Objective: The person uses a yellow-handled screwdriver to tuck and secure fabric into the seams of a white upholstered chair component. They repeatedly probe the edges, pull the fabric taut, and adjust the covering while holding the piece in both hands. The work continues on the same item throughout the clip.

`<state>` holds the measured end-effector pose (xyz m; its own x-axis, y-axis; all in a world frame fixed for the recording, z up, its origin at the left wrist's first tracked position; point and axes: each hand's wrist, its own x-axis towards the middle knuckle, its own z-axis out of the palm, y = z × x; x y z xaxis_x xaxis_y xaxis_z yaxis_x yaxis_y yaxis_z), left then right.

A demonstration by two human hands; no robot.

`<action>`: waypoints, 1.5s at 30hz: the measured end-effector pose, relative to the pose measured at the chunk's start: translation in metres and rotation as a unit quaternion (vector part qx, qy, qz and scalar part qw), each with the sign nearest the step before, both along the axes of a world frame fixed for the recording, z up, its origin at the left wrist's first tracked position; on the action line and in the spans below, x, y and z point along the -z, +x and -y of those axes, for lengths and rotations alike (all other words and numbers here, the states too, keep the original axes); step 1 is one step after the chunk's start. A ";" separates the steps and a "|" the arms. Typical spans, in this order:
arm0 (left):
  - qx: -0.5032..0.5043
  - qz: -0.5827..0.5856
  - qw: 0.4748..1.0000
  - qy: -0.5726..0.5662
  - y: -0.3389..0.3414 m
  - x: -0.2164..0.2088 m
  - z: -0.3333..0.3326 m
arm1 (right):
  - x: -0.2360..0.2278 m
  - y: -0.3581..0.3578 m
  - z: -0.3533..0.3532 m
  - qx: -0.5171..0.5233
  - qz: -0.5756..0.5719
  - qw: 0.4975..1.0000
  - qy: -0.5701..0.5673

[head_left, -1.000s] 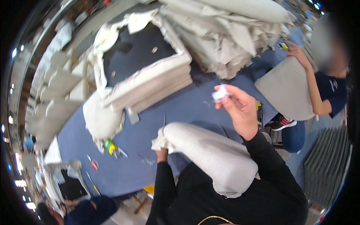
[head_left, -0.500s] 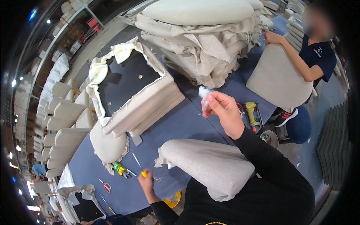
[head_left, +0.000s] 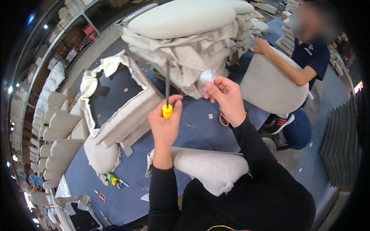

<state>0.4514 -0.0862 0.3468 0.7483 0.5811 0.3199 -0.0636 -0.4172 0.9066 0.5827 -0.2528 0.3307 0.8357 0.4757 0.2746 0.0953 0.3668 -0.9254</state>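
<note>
In my left hand (head_left: 163,125) is a screwdriver (head_left: 167,111) with a yellow handle, its dark shaft pointing up. My fingers curl around the handle. My right hand (head_left: 227,96) pinches a tuft of white fibre stuffing (head_left: 207,76) between thumb and fingers, a short way right of the screwdriver. Below both hands, a beige fabric-covered cushion (head_left: 208,165) lies across my lap against the table edge. Loose cloth shows at its left end.
A tall pile of beige cushions (head_left: 181,23) stands at the back. Left are an upholstered piece with a black underside (head_left: 115,90), a green-yellow box (head_left: 112,179) and scissors (head_left: 101,197). A co-worker at right holds a beige panel (head_left: 269,82). Red-handled scissors (head_left: 223,120) lie by my right wrist.
My left hand has risen from the table near the cushion, bringing the screwdriver up beside the right hand. The right hand still pinches the stuffing. The view has shifted slightly.
</note>
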 end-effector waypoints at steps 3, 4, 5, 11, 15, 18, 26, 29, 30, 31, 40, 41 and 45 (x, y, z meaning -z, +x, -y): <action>0.031 0.047 0.998 -0.036 0.034 0.003 0.004 | -0.003 0.017 0.020 0.014 0.011 0.998 -0.058; 0.059 0.061 0.994 -0.075 0.038 0.004 0.003 | 0.001 0.023 0.020 0.016 0.020 0.997 -0.076; 0.077 0.049 0.992 -0.089 0.041 0.007 -0.001 | 0.002 0.024 0.017 -0.018 0.017 0.996 -0.081; 0.079 -0.020 0.996 0.047 0.043 0.009 0.009 | 0.038 0.020 -0.008 -0.066 0.120 0.986 -0.090; 0.050 -0.014 0.999 -0.002 0.029 0.016 -0.005 | 0.026 0.002 -0.015 -0.085 0.113 0.981 -0.134; 0.077 -0.035 0.996 0.032 0.020 0.018 -0.012 | 0.018 -0.006 -0.016 -0.081 0.144 0.972 -0.167; 0.052 -0.083 0.980 0.175 0.007 0.029 -0.019 | 0.033 -0.014 -0.021 -0.057 0.239 0.950 -0.194; 0.053 -0.095 0.975 0.195 0.003 0.027 -0.020 | 0.027 -0.010 -0.018 -0.082 0.239 0.938 -0.238; 0.056 -0.122 0.972 0.191 0.003 0.020 -0.018 | 0.031 -0.005 -0.016 -0.093 0.232 0.931 -0.268; 0.060 -0.115 0.975 0.182 0.002 0.019 -0.019 | 0.039 -0.002 -0.018 -0.084 0.221 0.938 -0.251; -0.039 -0.022 0.999 0.030 0.001 0.032 -0.032 | 0.056 -0.018 0.029 -0.033 0.210 0.905 -0.369; -0.045 -0.028 0.998 0.025 0.004 0.036 -0.036 | 0.042 -0.032 0.030 -0.050 0.159 0.940 -0.297; -0.065 -0.063 0.991 0.103 0.015 0.034 -0.049 | -0.012 -0.075 0.060 -0.163 0.225 0.958 -0.070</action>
